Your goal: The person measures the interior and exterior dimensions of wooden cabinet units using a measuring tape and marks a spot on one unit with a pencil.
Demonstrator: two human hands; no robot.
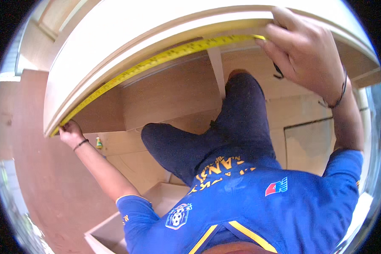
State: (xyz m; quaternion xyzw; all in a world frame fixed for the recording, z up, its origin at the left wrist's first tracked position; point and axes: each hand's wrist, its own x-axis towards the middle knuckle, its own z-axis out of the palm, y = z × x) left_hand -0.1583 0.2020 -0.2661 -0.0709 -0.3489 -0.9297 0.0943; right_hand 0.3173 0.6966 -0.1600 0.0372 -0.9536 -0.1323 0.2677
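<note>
Along a pale flat board, left hand and right hand hold an extended yellow measuring tape, measurement apparently unfinished.

meas. tape: smooth, sl. glossy; cab. panel: wood-look, matt; shirt: cloth; trousers: matt cloth.

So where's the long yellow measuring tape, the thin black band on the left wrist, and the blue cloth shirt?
Long yellow measuring tape (pixel 156 59): head view, middle of its stretched strip.
Thin black left wristband (pixel 81 145): head view, middle of its visible part.
Blue cloth shirt (pixel 241 207): head view, plain part of the chest.
</note>
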